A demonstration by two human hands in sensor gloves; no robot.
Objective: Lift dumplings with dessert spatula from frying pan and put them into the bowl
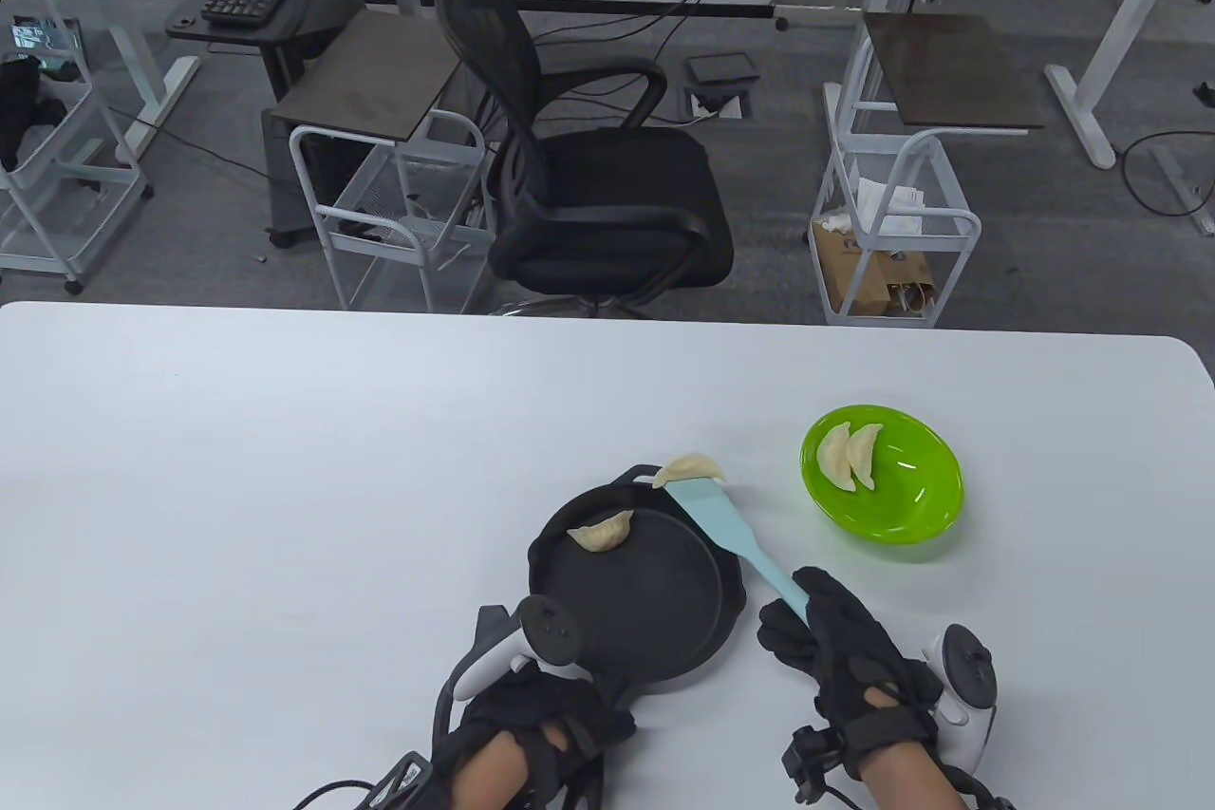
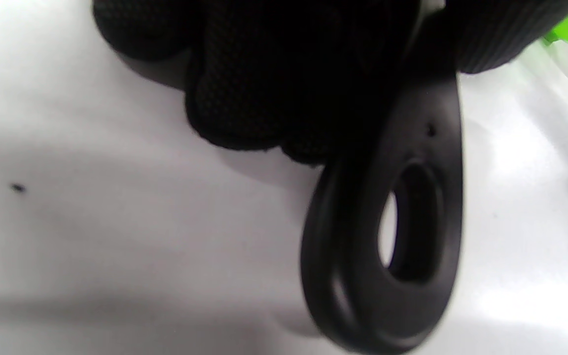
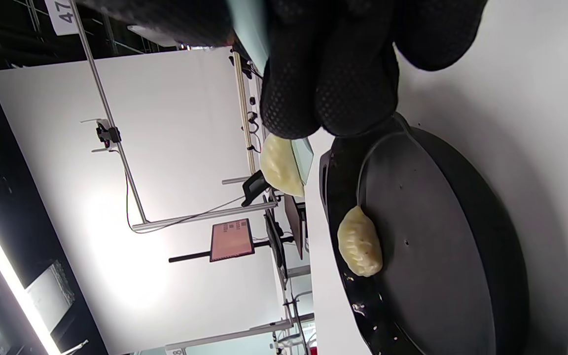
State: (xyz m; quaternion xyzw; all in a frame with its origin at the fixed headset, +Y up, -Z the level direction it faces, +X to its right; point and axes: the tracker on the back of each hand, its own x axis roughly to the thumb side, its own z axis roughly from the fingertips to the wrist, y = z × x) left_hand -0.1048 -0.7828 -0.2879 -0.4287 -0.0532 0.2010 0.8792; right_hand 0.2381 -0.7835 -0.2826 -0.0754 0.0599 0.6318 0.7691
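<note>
- Pale, pleated, the lifted dumpling point(image 1: 690, 469) lies on the blade tip of the light-blue dessert spatula point(image 1: 726, 532), over the far rim of the frying pan point(image 1: 664, 611), on the side nearer the bowl.
- The right hand point(image 1: 835, 644) holds the spatula's handle end, fingers point(image 3: 333, 88) curled round it; the blade slants up and away toward the pan's far edge.
- A second dumpling point(image 1: 602, 532) rests inside the black pan, close to its far-left rim.
- Two more dumplings point(image 1: 850, 457) sit side by side in the lime-green bowl point(image 1: 902, 506), which stands on the bench to the right of the pan, apart from it.
- The left hand point(image 1: 532, 720) is at the pan's near side; in the left wrist view its fingers point(image 2: 264, 74) are wrapped around the pan handle point(image 2: 392, 236), whose looped end sticks out below them.
- The white bench point(image 1: 285, 468) carries pan and bowl.
- Behind it stand a black mesh office chair point(image 1: 588, 174) and white wire carts point(image 1: 399, 212).
</note>
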